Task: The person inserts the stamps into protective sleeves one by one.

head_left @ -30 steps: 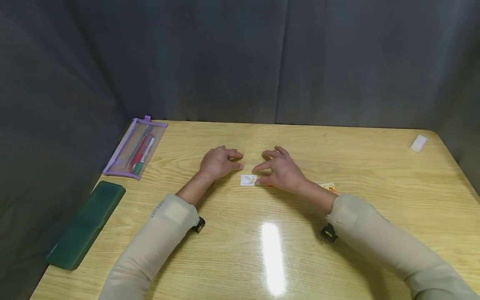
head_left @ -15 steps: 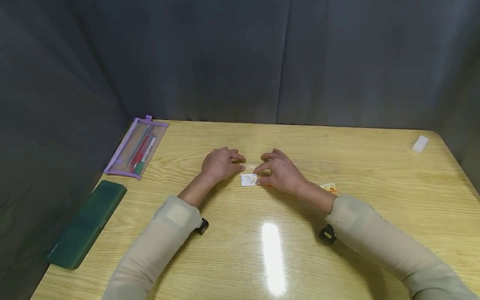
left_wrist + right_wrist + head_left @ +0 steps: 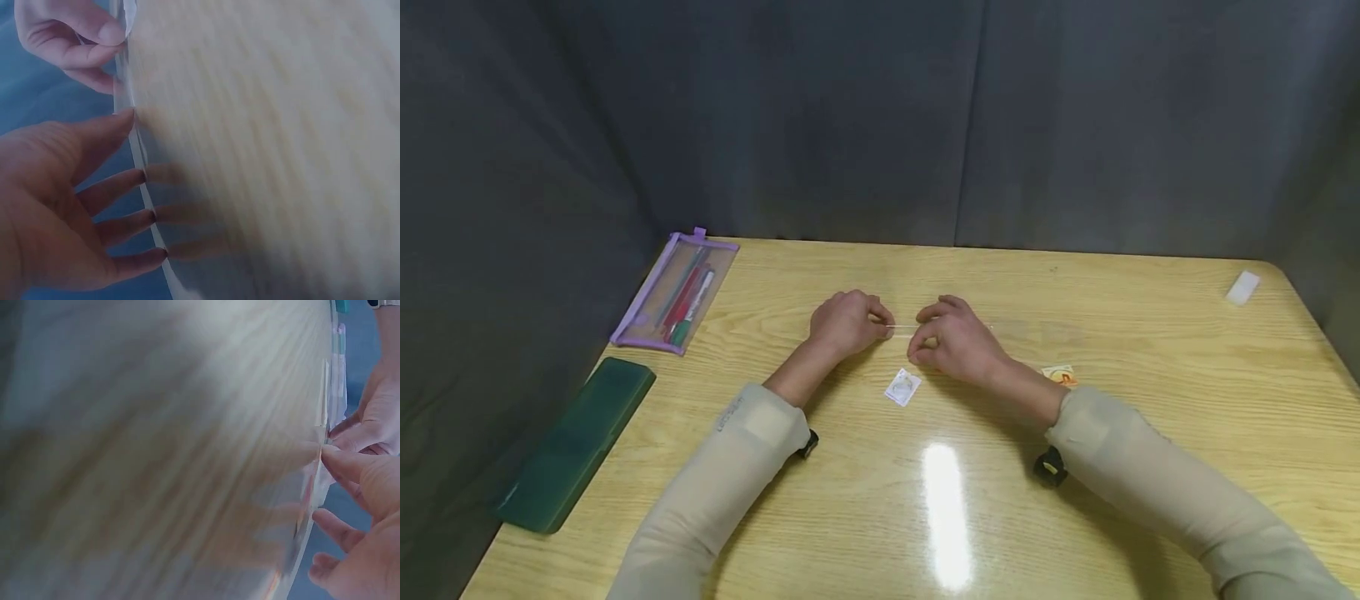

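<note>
Both hands work close together over the middle of the table in the head view. My left hand (image 3: 848, 323) pinches thumb and index finger at the left end of a clear plastic strip (image 3: 904, 327), which shows mainly as thin glinting lines. In the left wrist view its other fingers touch down along the surface. My right hand (image 3: 958, 340), thumb and index fingertips together, pinches the strip just to the right. Nearer the body lies a small white stamp-like slip (image 3: 902, 387), turned at an angle. An orange and white slip (image 3: 1060, 375) sits beside the right forearm, partly covered.
At the left edge are a purple-trimmed mesh pouch (image 3: 676, 292) with pens inside and a long dark green case (image 3: 576, 446). A white block (image 3: 1243, 287) rests at the far right corner. A dark curtain (image 3: 850, 125) hangs behind the wooden table (image 3: 835, 517).
The white slip has left the right fingertips, shifted toward the body and turned. Both hands have closed in on the clear strip, the left moving slightly right.
</note>
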`<state>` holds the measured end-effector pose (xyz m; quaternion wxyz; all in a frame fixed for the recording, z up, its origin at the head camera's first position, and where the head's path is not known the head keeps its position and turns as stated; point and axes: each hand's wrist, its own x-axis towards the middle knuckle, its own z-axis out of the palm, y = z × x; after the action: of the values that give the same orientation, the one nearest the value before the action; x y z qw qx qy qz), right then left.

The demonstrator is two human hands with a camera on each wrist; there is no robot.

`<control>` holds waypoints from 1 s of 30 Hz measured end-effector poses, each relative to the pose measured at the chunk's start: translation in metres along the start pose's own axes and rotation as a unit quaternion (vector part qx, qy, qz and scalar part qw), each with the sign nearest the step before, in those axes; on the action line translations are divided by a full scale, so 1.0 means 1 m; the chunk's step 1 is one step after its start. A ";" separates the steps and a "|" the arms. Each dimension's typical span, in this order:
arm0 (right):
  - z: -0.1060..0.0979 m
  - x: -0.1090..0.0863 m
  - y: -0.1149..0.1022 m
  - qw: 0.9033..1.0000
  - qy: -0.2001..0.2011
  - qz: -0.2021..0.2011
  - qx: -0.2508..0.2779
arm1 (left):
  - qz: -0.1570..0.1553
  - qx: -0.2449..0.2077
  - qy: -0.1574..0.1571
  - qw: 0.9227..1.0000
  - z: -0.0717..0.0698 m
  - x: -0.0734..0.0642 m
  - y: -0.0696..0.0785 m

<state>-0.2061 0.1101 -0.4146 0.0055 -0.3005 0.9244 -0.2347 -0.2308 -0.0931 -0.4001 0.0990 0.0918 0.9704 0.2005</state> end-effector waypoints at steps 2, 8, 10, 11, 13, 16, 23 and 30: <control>-0.001 0.001 0.000 1.000 -0.007 -0.008 0.006 | -0.004 0.002 -0.005 1.000 0.000 0.000 0.001; -0.009 -0.004 0.006 0.993 -0.082 -0.086 0.019 | 0.004 0.000 -0.012 1.000 0.000 0.001 0.001; -0.010 -0.006 0.007 0.989 -0.101 -0.107 0.012 | 0.006 -0.002 -0.013 1.000 0.000 0.001 0.000; -0.010 -0.007 0.008 0.988 -0.106 -0.111 0.007 | 0.006 -0.003 -0.014 1.000 0.000 0.000 0.000; -0.009 -0.008 0.008 0.988 -0.108 -0.108 -0.003 | 0.005 -0.004 -0.015 1.000 0.000 0.000 -0.002; -0.008 -0.008 0.007 0.990 -0.098 -0.103 -0.016 | 0.006 -0.007 -0.016 1.000 -0.001 -0.001 -0.003; -0.006 -0.010 0.000 0.993 -0.077 -0.085 -0.028 | 0.011 -0.013 -0.019 1.000 -0.002 -0.002 -0.004; -0.006 -0.010 -0.009 0.994 -0.096 -0.055 -0.012 | 0.010 -0.019 -0.016 1.000 -0.002 -0.003 -0.003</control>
<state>-0.1941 0.1122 -0.4069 0.0774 -0.3723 0.9044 -0.1936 -0.2292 -0.0973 -0.3987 0.1140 0.1028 0.9636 0.2187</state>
